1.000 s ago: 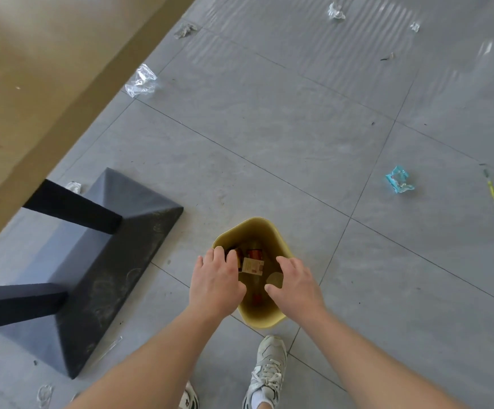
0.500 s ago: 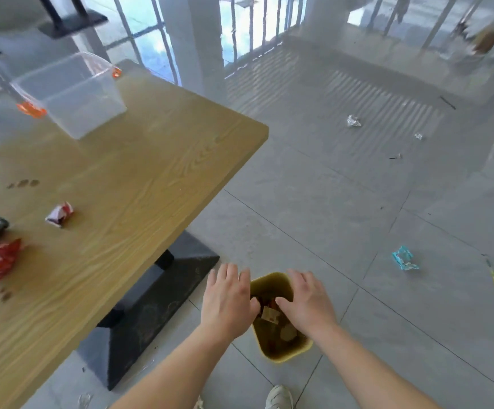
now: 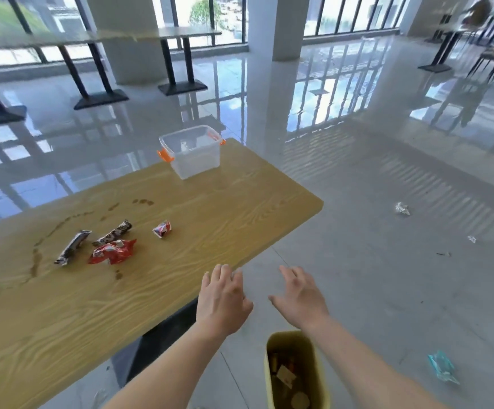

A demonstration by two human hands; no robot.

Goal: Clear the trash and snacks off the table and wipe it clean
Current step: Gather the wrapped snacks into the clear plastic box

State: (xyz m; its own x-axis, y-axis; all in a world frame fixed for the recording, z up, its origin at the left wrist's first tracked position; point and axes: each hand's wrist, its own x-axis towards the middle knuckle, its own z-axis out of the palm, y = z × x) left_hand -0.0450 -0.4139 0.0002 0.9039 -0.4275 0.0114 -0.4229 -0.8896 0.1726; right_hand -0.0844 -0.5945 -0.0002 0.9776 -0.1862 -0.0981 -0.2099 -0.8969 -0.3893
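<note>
On a stained wooden table (image 3: 210, 231), light crinkly foil snack wrappers (image 3: 113, 251) await pinching mid-body; both hands (image 3: 223, 299) hover open, empty.

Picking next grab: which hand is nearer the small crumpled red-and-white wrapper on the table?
Left. The left hand hovers over the table's near edge, below and right of the wrapper. The right hand is farther right, over the floor above the yellow bin.

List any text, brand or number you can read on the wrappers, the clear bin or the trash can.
None readable.
Red wrapper: print blurred.
Two dark wrappers: lettering too small.
Small crumpled wrapper: illegible.
Clear bin: no label visible.
Yellow trash can: no marking visible.
</note>
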